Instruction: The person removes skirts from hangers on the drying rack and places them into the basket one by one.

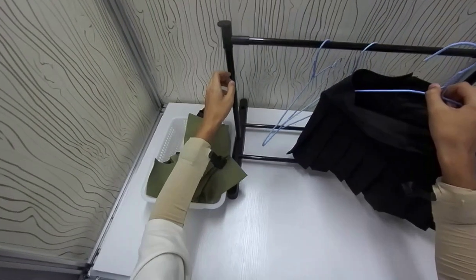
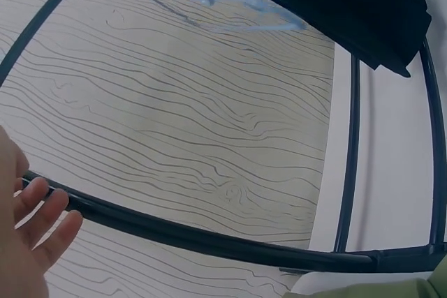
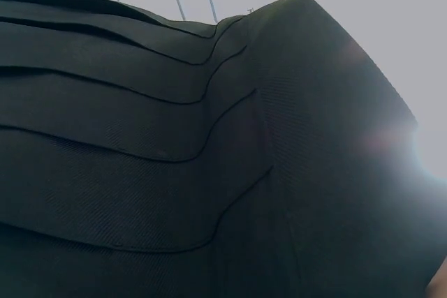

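In the head view my right hand (image 1: pixel 457 112) pinches a light-blue wire hanger (image 1: pixel 401 91) just below its hook. From this hanger hangs a black pleated skirt (image 1: pixel 362 136), its waist opening uppermost; its pleats (image 3: pixel 126 130) fill most of the right wrist view. My left hand (image 1: pixel 218 99) is beside the rack's black upright post (image 1: pixel 238 112), fingers loosely bent with nothing between them and the thumb. Seen from the left wrist, those fingers (image 2: pixel 52 225) overlap the post.
Blue hangers (image 1: pixel 290 112) hang on the rack's top rail (image 1: pixel 276 41). Under my left forearm, a white perforated basket (image 1: pixel 168 136) holds olive-green cloth (image 1: pixel 222 182). The rack stands on a white table (image 1: pixel 241 233) against wood-patterned walls (image 1: pixel 67 116).
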{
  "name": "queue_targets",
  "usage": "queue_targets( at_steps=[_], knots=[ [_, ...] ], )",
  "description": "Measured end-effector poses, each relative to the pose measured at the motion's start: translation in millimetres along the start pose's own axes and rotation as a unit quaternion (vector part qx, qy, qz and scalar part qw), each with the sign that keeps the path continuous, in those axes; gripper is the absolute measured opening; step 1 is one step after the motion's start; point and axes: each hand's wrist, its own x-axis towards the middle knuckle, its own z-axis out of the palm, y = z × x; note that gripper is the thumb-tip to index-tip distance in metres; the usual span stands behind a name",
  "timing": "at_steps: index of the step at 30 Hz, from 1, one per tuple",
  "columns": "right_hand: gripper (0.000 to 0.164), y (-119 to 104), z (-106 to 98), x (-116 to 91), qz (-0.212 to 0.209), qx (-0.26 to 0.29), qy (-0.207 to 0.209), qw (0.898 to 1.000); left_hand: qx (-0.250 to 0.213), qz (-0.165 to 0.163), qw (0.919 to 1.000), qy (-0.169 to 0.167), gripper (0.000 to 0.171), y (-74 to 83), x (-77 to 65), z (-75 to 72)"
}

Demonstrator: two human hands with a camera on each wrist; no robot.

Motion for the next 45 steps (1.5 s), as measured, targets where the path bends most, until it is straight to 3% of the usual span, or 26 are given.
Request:
queue_targets(
  at_steps=[12,20,32,45],
  knots=[
    [0.025,8,10,2,-0.042,-0.009,0.012,0.999,-0.006,0.03,0.9989,-0.035,0.02,15.4,-3.7,5.9],
    [0.03,11,17,5,-0.083,-0.006,0.03,0.996,-0.013,0.058,0.9959,-0.068,0.023,25.3,-7.4,10.5],
    [0.031,2,19,1,-0.096,0.012,0.034,0.995,-0.013,0.104,0.9895,-0.099,0.024,43.6,-13.6,18.1],
    [0.027,-23,19,-7,-0.093,0.054,0.004,0.994,-0.013,0.142,0.9807,-0.134,0.022,63.2,-19.9,26.1]
  ],
)
